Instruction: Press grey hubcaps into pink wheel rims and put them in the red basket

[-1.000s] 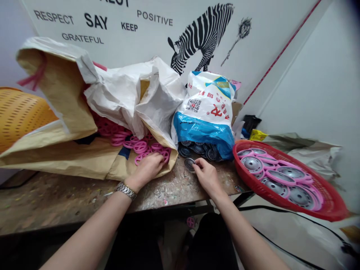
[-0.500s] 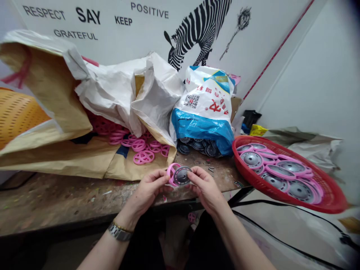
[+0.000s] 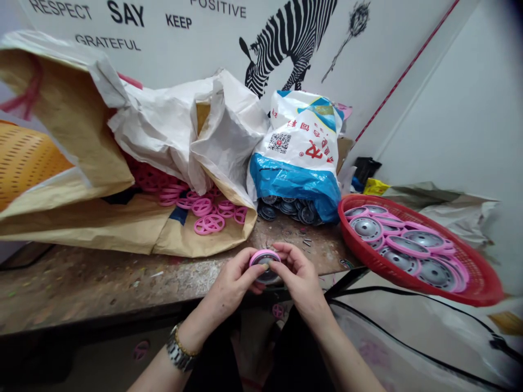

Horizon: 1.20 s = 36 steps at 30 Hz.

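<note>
Between my two hands, just off the table's front edge, is a grey disc (image 3: 269,275) seated in a pink spoked ring (image 3: 262,253). My left hand (image 3: 239,275) is closed around its left side, thumb pressed on the disc's face. From the right, my right hand (image 3: 297,272) grips the same pair, with its thumb also on the face and fingers curled at the rim. The underside is hidden by my fingers. Several loose pink rings (image 3: 209,224) spill from the paper sack beyond. Grey discs (image 3: 304,211) show at the mouth of the blue and white bag.
A red basket (image 3: 488,291) at the right holds many joined pink-and-grey wheels. The large paper sack (image 3: 118,223) covers the left of the worktable (image 3: 102,283); the blue and white bag (image 3: 292,177) stands behind my hands. An orange perforated basket (image 3: 28,160) is far left.
The pink ring and grey disc, side by side before, are now stacked together. My hands have come closer to each other, and both thumbs press on the disc.
</note>
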Available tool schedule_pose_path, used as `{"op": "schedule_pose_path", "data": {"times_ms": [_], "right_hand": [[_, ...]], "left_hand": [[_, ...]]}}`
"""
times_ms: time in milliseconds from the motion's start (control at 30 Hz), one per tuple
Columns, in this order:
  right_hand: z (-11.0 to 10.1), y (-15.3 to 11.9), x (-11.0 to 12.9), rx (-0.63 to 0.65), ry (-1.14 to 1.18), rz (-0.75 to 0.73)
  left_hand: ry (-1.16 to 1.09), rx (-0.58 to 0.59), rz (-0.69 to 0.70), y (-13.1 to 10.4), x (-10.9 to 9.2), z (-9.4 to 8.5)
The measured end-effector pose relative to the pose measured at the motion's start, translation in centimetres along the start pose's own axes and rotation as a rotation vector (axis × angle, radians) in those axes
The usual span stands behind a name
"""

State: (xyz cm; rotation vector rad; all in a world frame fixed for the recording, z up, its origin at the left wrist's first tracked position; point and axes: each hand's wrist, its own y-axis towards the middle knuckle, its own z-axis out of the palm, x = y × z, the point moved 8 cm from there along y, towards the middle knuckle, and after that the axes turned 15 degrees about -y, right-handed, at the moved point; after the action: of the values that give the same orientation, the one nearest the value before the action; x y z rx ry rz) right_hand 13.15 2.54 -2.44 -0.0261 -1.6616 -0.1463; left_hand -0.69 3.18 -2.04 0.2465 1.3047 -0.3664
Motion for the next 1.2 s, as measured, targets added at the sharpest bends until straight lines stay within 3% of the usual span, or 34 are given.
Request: {"op": "schedule_pose_path", "data": {"times_ms": [233, 433, 700, 900, 1067, 1200], "right_hand": [[-0.2, -1.3, 1.4, 0.111, -0.242, -0.112], [-0.9, -2.1, 1.5, 0.002, -0.302, -0.153], [-0.8, -1.0, -0.5, 0.109, -0.199, -0.029], [-0.5, -1.6, 0.0, 0.118, -0.242, -0.058], [-0.6, -2.4, 0.7, 0.108, -0.451, -0.136], [-0.9, -2.5, 1.2, 0.090, -0.462, -0.187]], "left_hand": [[0.089, 0.008, 0.079, -0.3, -0.2, 0.6], [0.208, -0.052, 0.208, -1.1, 0.1, 1.1], [0.146, -0.009, 0.046, -0.2, 0.9, 1.4], [-0.090, -0.106, -0.015, 0.2, 1.9, 0.6], [0.223, -0.017, 0.064, -0.2, 0.7, 1.1], [0.349, -0.021, 0.158, -0.2, -0.6, 1.6]]}}
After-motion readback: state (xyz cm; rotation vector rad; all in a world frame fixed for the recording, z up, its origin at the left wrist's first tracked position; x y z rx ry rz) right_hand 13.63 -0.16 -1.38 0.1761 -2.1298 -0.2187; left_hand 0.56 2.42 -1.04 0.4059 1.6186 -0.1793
